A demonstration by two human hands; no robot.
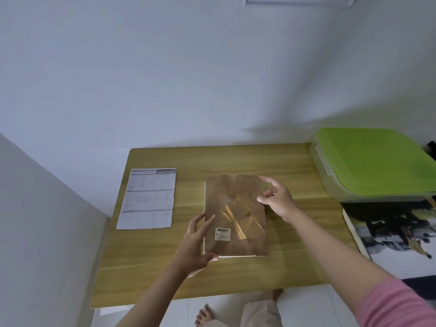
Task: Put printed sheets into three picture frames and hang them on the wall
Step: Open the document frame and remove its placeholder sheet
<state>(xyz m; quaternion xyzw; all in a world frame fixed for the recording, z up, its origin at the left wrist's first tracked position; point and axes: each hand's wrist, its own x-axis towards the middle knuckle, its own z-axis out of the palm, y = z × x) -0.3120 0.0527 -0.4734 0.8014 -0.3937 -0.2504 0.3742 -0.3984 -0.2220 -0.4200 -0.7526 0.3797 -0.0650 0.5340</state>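
Observation:
A picture frame (232, 204) lies face down on the wooden table (295, 244), its brown back board up with a barcode label and a shiny folded stand. My left hand (195, 244) grips the frame's lower left edge, fingers on the back and thumb at the bottom corner. My right hand (276, 197) pinches the frame's upper right edge between thumb and fingers. A printed sheet (148, 199) headed "SPECIFICATION" lies flat to the left of the frame, apart from it.
A clear storage box with a green lid (372, 161) stands at the table's right end. A printed picture (396, 241) lies below it on the right. White walls close in behind and to the left. My bare feet show under the table's near edge.

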